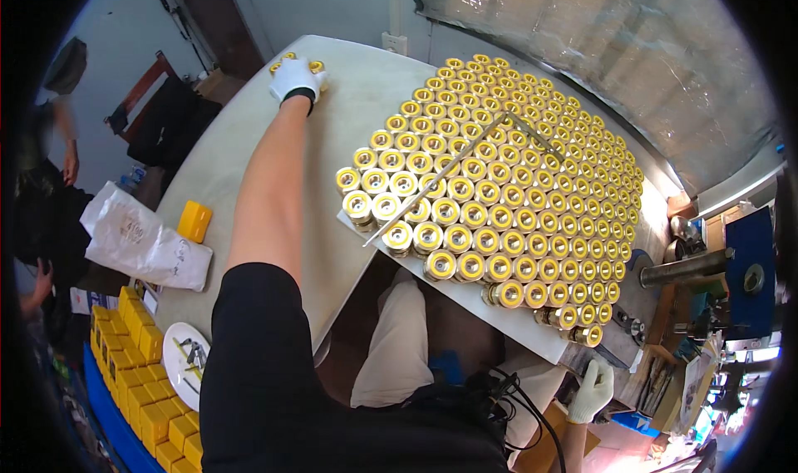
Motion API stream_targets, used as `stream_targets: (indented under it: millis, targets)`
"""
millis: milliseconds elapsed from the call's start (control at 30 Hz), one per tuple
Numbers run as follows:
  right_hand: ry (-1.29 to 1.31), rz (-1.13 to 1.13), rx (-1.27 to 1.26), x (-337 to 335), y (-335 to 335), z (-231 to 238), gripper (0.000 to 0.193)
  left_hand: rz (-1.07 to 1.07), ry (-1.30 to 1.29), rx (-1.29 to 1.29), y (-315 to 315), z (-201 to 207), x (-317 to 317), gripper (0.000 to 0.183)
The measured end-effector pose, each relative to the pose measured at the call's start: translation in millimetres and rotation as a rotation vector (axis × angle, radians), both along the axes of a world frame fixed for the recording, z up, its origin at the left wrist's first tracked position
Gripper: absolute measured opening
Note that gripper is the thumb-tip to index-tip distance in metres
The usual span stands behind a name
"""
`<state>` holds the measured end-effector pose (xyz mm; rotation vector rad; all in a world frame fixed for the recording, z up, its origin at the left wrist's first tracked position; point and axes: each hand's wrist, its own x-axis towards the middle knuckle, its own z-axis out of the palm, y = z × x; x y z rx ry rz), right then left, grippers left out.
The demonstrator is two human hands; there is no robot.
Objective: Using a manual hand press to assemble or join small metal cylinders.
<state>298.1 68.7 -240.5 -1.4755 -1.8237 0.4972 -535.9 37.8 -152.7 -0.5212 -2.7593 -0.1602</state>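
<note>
My left arm stretches across the pale table (353,82) to its far left end. There my left hand (297,78), in a white glove, is closed around a small cluster of round metal fittings (316,66) with yellow rings; its fingertips are mostly hidden. To the right stands a dense block of many similar fittings (499,169), upright in staggered rows. A thin angled metal bar (449,167) lies across their tops. At the lower right, below the table corner, my gloved right hand (592,392) has its fingers extended and nothing visible in it.
A white sack (145,240) and a yellow box (194,221) lie at the table's left edge. Beside them are stacked yellow boxes (137,373) and a white plate (176,340) with small parts. Another person (54,157) stands at far left. Machinery (690,269) occupies the right.
</note>
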Motion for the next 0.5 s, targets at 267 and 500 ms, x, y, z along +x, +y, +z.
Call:
stream_targets:
  millis: [267,500]
  targets:
    - [0.02,-0.044,-0.022,-12,3,1,0.012,0.064,0.002,0.05,-2,-7,-8,0.067]
    - [-0.064,-0.033,-0.033,2,1,2,0.015,-0.151,-0.026,0.093,-74,-2,52,0.056]
